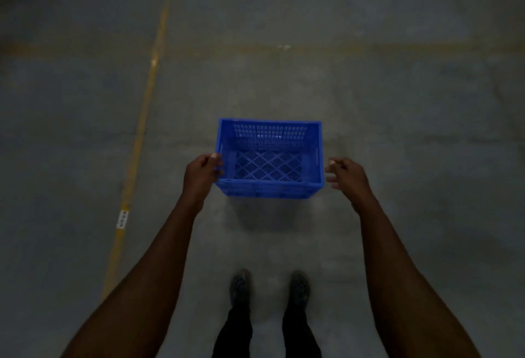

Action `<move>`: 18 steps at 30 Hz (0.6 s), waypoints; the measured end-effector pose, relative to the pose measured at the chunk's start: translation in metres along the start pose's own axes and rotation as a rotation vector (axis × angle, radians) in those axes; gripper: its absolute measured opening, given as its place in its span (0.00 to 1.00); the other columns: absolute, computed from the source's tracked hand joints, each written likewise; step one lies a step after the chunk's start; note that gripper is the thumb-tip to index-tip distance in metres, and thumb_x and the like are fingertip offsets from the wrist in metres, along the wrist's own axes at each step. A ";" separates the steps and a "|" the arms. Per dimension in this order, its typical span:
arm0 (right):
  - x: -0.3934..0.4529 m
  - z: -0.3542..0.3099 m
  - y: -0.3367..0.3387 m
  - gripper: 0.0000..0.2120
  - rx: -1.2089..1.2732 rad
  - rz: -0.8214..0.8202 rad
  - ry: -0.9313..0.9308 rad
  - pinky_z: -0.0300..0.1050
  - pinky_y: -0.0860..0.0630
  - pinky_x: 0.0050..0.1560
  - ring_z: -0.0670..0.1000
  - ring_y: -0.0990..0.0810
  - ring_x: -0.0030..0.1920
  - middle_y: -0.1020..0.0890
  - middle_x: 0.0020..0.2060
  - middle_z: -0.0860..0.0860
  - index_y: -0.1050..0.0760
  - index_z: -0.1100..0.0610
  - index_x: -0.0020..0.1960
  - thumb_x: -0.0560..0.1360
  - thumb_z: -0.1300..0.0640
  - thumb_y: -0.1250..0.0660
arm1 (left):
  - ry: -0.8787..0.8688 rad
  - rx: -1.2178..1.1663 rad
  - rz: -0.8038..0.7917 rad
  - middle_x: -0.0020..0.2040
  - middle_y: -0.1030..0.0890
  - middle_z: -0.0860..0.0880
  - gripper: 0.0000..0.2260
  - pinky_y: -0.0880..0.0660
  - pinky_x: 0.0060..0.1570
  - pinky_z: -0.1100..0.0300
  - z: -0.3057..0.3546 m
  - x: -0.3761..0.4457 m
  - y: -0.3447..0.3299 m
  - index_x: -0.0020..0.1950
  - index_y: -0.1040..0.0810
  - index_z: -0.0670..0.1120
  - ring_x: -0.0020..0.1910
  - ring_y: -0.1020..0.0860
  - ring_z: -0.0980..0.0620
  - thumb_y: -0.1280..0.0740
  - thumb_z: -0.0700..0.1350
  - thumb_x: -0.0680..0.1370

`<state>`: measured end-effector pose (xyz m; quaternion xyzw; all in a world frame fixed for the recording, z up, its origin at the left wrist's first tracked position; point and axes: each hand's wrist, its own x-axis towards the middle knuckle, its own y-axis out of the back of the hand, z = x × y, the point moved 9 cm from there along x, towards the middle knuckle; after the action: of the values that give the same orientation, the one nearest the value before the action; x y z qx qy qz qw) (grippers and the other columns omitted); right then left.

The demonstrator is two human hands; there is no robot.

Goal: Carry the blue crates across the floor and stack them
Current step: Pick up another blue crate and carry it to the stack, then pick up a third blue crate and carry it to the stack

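One blue plastic crate [269,158] with slotted walls and a lattice bottom stands empty on the concrete floor in front of my feet. My left hand [202,171] is at the crate's left rim, with its thumb on top of the rim and its fingers curled against the wall. Just beside the right wall, my right hand [347,174] hovers with its fingers spread and relaxed, a small gap between them and the crate. No other crate is in view.
A yellow floor line [142,130] runs from near left to far middle, with a white label [122,219] on it. A faded band crosses the grey floor [397,102] farther off. My two shoes [270,286] stand behind the crate.
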<state>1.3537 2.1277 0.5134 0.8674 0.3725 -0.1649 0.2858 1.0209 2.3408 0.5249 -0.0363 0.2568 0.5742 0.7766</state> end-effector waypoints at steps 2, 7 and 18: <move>-0.041 -0.017 0.014 0.05 0.022 0.003 -0.006 0.49 0.22 0.43 0.54 0.16 0.42 0.15 0.48 0.54 0.22 0.52 0.50 0.81 0.52 0.36 | 0.047 -0.058 -0.028 0.48 0.17 0.44 0.10 0.23 0.36 0.63 0.015 -0.037 0.001 0.52 0.19 0.45 0.42 0.20 0.48 0.38 0.47 0.84; -0.147 -0.026 0.046 0.07 0.112 0.090 -0.057 0.43 0.25 0.38 0.51 0.18 0.37 0.15 0.46 0.53 0.21 0.54 0.52 0.81 0.52 0.36 | 0.121 -0.104 -0.203 0.44 0.18 0.47 0.10 0.23 0.37 0.61 0.046 -0.125 -0.010 0.52 0.19 0.44 0.37 0.21 0.49 0.38 0.48 0.84; -0.414 0.132 0.063 0.11 0.324 0.385 -0.346 0.41 0.28 0.35 0.51 0.20 0.35 0.15 0.45 0.55 0.21 0.59 0.54 0.81 0.52 0.36 | 0.153 0.307 -0.704 0.40 0.21 0.47 0.11 0.31 0.33 0.60 0.007 -0.285 -0.076 0.51 0.21 0.44 0.32 0.25 0.52 0.39 0.49 0.84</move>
<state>1.1141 1.7826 0.6402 0.9154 0.1159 -0.3102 0.2291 1.0329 2.0689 0.6379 -0.0483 0.3687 0.2231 0.9011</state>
